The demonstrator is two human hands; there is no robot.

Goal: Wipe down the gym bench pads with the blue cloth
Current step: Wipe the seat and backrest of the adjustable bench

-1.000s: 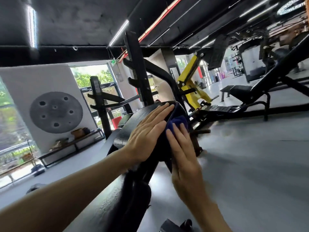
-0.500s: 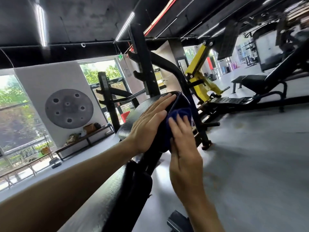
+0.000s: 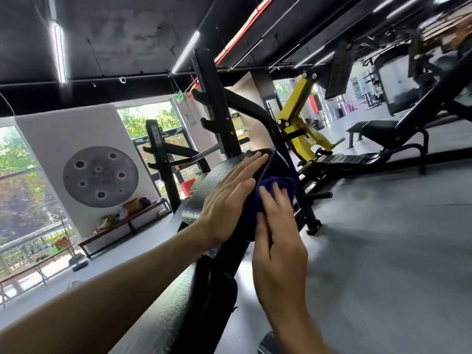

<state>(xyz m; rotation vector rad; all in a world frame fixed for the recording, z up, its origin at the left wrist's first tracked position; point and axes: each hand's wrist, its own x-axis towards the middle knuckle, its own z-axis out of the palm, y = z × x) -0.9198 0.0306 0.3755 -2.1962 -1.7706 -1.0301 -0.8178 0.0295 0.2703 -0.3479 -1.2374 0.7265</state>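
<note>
The upper bench pad [image 3: 217,185], the landmark here, is mid-wipe, while the lower pad [image 3: 163,310] just below it carries no cloth, and whether it is clean I cannot tell. The left hand [image 3: 229,200] lies flat, fingers straight, on the upper pad's face. At its right edge, the right hand [image 3: 278,241] presses the blue cloth [image 3: 270,185] with straight fingers.
</note>
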